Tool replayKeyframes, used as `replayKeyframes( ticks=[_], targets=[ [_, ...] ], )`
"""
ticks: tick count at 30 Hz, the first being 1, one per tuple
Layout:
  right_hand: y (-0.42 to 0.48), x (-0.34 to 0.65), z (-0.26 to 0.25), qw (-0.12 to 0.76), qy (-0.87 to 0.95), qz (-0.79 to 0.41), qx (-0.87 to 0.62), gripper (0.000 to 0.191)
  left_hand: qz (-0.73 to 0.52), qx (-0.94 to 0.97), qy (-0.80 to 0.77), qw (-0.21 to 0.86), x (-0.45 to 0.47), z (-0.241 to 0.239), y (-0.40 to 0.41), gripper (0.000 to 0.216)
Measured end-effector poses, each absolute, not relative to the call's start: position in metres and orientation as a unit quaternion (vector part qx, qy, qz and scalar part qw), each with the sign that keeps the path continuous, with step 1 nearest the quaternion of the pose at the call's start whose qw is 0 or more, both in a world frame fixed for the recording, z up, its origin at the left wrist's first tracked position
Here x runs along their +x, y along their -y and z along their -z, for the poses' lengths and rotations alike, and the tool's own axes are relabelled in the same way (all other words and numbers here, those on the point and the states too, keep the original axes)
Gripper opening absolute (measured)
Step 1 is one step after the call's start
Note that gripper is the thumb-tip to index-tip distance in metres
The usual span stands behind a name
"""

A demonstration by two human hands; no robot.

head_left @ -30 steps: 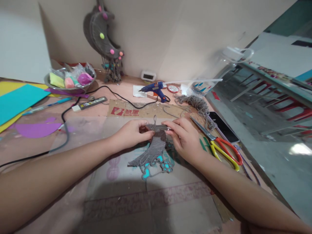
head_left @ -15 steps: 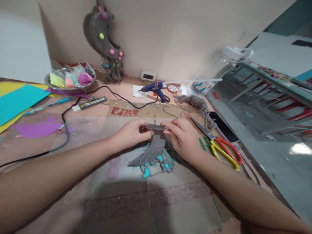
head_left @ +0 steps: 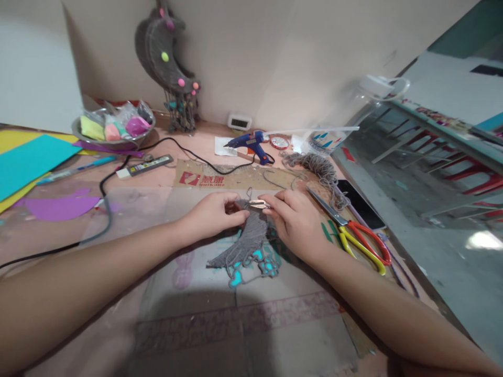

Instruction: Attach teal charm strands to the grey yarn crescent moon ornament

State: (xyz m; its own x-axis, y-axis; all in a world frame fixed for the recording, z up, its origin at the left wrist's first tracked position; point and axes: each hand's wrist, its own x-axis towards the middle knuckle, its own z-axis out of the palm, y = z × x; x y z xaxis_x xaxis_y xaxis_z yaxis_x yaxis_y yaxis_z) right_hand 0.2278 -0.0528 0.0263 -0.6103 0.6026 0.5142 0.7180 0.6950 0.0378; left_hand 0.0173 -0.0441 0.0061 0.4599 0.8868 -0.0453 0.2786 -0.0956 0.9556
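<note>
My left hand pinches the top left end of a grey yarn-wrapped crescent ornament, just above the cardboard. A small yarn loop sticks up from its top, and turquoise shapes outlined in grey yarn hang at its lower side. Between the thumb and fingers of my right hand is a small shiny metal piece, its tip against the ornament's top. Its exact kind is too small to make out. My right fingertips partly cover the ornament's right end.
Scissors lie by my right forearm, with a phone and grey yarn behind. A blue glue gun rests at the back, its black cord running left. A bowl of wrapped clay and a moon ornament stand back left.
The small metal piece has turned in my right fingers and now shows a broader, brighter face across the ornament's top. Both hands stay nearly in place.
</note>
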Motion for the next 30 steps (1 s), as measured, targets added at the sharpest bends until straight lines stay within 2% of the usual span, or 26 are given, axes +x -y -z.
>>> replayKeyframes(
  ticks=[21, 30],
  targets=[
    [0.0528, 0.2263, -0.0287, 0.245, 0.891, 0.13, -0.361, 0.023, -0.285, 0.684, -0.432, 0.515, 0.0171, -0.0078, 0.0442, 0.018],
    [0.0536, 0.2278, -0.0281, 0.253, 0.884, 0.076, -0.385, 0.027, -0.298, 0.665, -0.425, 0.536, 0.0178, -0.0069, 0.0437, 0.015]
  ],
)
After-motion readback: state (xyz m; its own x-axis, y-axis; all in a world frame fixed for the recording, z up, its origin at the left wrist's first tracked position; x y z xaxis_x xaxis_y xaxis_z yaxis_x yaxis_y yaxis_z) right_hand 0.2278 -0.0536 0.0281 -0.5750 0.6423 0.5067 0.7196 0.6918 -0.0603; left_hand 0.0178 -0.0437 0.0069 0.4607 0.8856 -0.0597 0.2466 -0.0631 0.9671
